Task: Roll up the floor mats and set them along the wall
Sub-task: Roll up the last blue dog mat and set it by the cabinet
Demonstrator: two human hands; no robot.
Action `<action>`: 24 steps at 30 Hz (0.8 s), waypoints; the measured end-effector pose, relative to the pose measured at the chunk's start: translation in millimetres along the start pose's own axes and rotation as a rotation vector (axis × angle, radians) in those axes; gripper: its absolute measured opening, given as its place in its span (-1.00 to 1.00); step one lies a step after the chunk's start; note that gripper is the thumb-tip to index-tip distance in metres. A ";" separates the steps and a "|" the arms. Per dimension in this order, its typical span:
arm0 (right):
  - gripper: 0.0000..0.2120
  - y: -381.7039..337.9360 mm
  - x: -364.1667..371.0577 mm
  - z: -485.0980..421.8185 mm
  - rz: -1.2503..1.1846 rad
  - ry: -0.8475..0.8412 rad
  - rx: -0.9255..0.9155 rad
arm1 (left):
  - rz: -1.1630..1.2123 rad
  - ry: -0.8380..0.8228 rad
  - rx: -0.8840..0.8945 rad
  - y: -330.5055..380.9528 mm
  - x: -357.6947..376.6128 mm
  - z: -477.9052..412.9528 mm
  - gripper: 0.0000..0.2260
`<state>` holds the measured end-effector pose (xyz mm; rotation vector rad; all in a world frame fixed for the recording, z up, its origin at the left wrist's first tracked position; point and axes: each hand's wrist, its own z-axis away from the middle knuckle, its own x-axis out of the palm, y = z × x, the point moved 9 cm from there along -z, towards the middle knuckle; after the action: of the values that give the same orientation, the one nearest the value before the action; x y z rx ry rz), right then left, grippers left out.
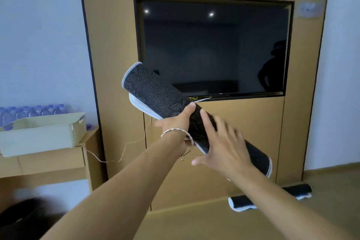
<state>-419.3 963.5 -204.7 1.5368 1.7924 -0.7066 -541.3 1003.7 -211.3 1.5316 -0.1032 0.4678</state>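
Currently, five entries.

1. My left hand [175, 124], with a bracelet [176, 130] at the wrist, has fingers and thumb wrapped round the middle of a rolled floor mat [159, 93]. The mat is dark with pale dots and a light edging. It is up in the air and tilted, with one end rising up and left of the grip and the other dropping down and right. A pale loose flap shows under the roll, just left of the grip.
2. My right hand [222, 142] is just right of the grip, fingers straight and spread, laid over the roll. It is blurred, so I cannot tell how firmly it touches.
3. A second rolled mat [241, 201] lies well below and right of the grip, on the floor against the foot of the wooden wall panel [109, 45].
4. A dark television [214, 45] is set into that panel, above and behind the grip.
5. Far left of the grip, a pale basket [39, 134] sits on a desk [48, 160], with water bottles [29, 111] behind it. A thin cord [124, 149] hangs below and left of the grip.
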 end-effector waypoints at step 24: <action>-0.01 273.0 -225.2 116.1 0.327 0.003 0.452 | -1.107 -0.793 1.277 1.9 295.1 179.7 -0.36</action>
<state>-114.2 778.0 -98.6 2.0648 1.3875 -0.9863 -234.0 896.0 -95.9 2.5826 0.5183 -1.2131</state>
